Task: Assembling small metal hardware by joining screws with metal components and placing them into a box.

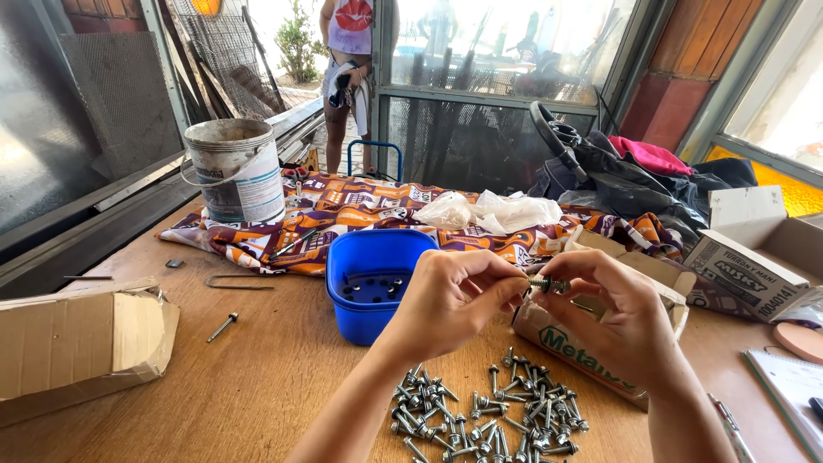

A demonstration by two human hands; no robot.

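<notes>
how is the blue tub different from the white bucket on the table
The blue tub is bright, clean plastic, low and squarish; the white bucket is taller, round and smeared with grime. The tub stands on bare wood just beyond the left hand, while the bucket stands farther back on the patterned cloth. A few screws show in the tub; the bucket's contents are hidden. Both stand upright and open-topped.

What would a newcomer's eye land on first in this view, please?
First, the two hands at centre: the left hand and the right hand pinch a single screw between their fingertips. Just below them lies a heap of screws on the wooden table. Behind the left hand stands a bright blue plastic tub.
</notes>
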